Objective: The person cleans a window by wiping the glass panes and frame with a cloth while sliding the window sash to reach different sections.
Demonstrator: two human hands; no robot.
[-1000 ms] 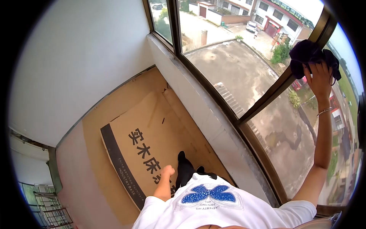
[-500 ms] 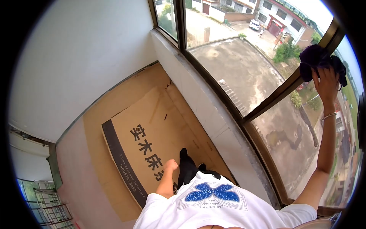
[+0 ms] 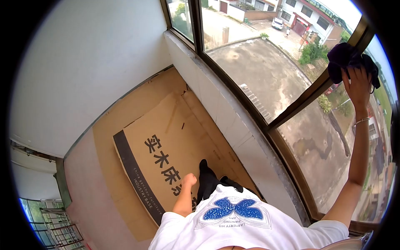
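Observation:
A dark purple cloth [image 3: 343, 58] is pressed against the brown window frame [image 3: 310, 98] and glass at the upper right. My right hand [image 3: 357, 85] lies on it with the fingers spread over its lower part, my arm stretched up, and a bracelet on the wrist. My left hand [image 3: 189, 180] is closed in a loose fist at waist height, above the cardboard; nothing shows in it.
Flat printed cardboard [image 3: 166, 121] covers the floor under my feet. A low white wall with a sill [image 3: 233, 112] runs below the windows. A white wall [image 3: 96, 62] stands at the left, and a barred window [image 3: 58, 225] shows at the lower left.
Compared with a second ago, my right hand and the cloth appear slightly farther right along the window frame. The view has shifted a little. My left hand stays closed.

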